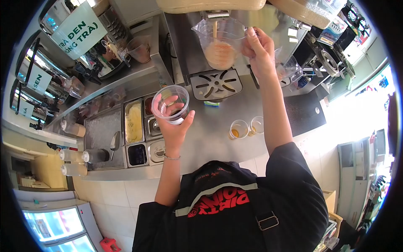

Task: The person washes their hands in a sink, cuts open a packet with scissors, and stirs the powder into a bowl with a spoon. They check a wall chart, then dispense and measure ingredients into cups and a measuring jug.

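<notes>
My left hand [174, 130] is wrapped round a clear plastic cup [171, 103], tilted above the steel counter, with something dark near its bottom. Up and to the right, my right hand [259, 48] grips the handle of a clear measuring jug [220, 46]. The jug is under a dispenser spout [216, 16], and a light brown liquid runs down into it. Below the jug is a slotted drip tray [216, 85]. Two small cups, one [239, 129] beside the other [256, 125], hold a little orange liquid on the counter.
Left of my left hand are steel pans, one with yellow contents [134, 122], and an ice bin [100, 130] with a scoop [114, 142]. Bottles [96, 156] line its left edge. Large labelled dispensers [79, 31] stand upper left. A dark mat [304, 112] lies right.
</notes>
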Action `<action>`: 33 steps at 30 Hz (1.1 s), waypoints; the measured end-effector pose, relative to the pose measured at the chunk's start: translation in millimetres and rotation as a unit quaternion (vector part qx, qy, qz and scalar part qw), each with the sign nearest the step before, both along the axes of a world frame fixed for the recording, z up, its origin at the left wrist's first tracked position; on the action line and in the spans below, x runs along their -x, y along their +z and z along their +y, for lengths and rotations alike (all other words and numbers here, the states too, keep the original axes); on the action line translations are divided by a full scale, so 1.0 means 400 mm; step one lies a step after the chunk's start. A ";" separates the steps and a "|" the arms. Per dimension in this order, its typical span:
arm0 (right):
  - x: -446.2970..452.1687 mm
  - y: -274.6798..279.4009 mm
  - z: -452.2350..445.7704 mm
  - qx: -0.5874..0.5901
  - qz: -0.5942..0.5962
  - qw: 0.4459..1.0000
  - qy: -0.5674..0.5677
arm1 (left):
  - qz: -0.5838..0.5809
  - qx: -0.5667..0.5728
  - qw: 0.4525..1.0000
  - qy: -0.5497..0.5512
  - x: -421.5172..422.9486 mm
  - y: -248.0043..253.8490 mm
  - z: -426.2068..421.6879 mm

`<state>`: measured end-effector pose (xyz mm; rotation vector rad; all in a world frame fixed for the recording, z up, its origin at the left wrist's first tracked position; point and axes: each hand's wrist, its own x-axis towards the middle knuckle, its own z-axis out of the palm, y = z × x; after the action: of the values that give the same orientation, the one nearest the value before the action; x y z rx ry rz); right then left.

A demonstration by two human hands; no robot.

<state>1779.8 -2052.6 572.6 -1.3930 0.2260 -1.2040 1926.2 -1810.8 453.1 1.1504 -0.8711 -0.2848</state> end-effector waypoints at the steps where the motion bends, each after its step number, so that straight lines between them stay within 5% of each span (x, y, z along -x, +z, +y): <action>1: -0.001 -0.001 -0.001 0.001 -0.003 1.000 0.002 | -0.003 -0.002 1.000 0.002 0.000 0.000 0.000; 26: -0.004 -0.009 -0.018 0.011 -0.011 1.000 0.013 | -0.015 -0.015 1.000 0.017 0.025 -0.001 0.007; 33: 0.036 0.072 0.042 -0.086 0.036 0.995 0.021 | 0.008 -0.055 0.998 -0.019 0.023 0.002 0.008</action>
<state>1765.4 -2035.7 601.2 -1.2851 0.3412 -1.0754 1917.2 -1807.7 453.9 1.2336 -0.8718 -0.3770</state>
